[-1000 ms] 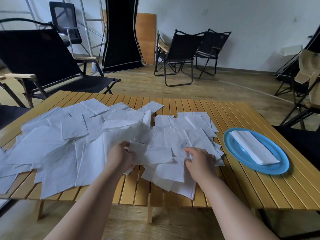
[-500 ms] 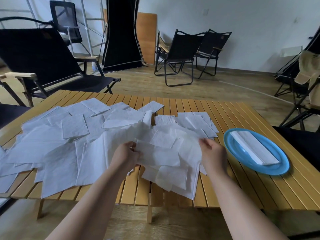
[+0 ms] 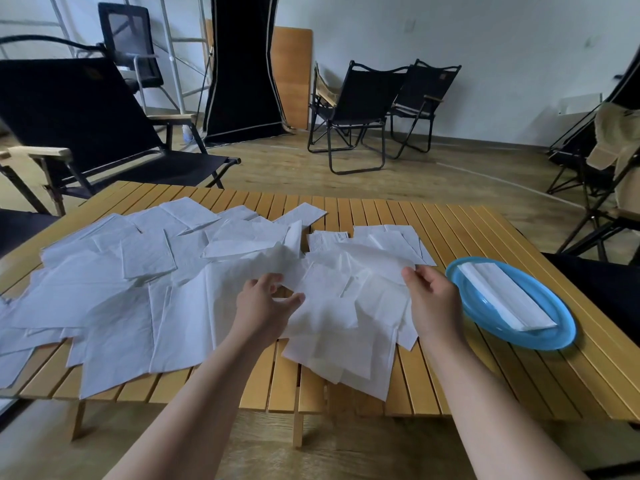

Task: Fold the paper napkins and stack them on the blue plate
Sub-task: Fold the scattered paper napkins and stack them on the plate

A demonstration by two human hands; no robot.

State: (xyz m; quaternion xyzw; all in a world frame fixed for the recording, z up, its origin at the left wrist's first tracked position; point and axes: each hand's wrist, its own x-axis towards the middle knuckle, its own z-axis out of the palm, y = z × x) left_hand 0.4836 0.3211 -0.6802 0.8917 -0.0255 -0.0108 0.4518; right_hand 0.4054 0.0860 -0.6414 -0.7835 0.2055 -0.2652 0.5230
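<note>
While both hands' fingers pinch one napkin (image 3: 349, 271) (lifted higher now), the right hand (image 3: 433, 299) has neared the blue plate (image 3: 561, 327).

One table (image 3: 485, 375). One plate (image 3: 561, 336), holding one folded napkin (image 3: 502, 296). Loose napkins (image 3: 138, 289): dozens, overlapping, exact count unclear. Two hands: left (image 3: 266, 303), right (image 3: 433, 299). Chairs (image 3: 353, 109) around: at least four.

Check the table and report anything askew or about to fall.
Several napkins hang over the table's near edge, between the two forearms, and could slip off. The rest lie in a loose, overlapping heap. The folded napkins sit neatly on the plate.
</note>
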